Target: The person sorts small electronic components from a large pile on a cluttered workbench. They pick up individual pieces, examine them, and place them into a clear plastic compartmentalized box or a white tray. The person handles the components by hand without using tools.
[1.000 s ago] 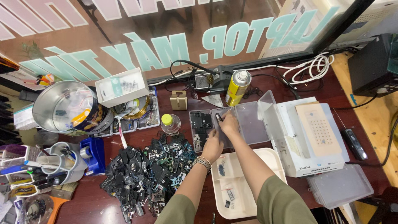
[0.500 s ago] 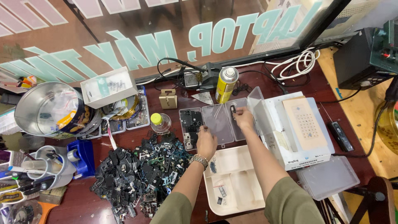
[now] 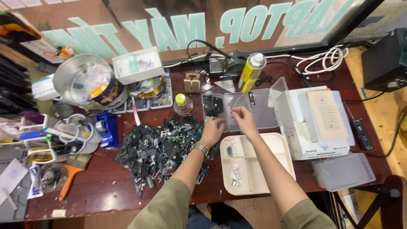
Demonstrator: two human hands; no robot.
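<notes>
Left hand (image 3: 212, 130) pinches a small dark part at the edge of the parts pile (image 3: 161, 146). Right hand (image 3: 243, 121) fingers nearly closed over the clear compartment box (image 3: 246, 111); contents unclear. Best to release low, one cell at a time.

This was an electronics repair shop, its workbench set against a glass shopfront (image 3: 190, 25) with large painted lettering. A heap of small black electronic parts (image 3: 161, 146) lay near the middle, a spray can (image 3: 251, 71) and coiled white cable (image 3: 324, 59) stood at the far edge, and tools in holders (image 3: 63, 138) crowded the left.
</notes>
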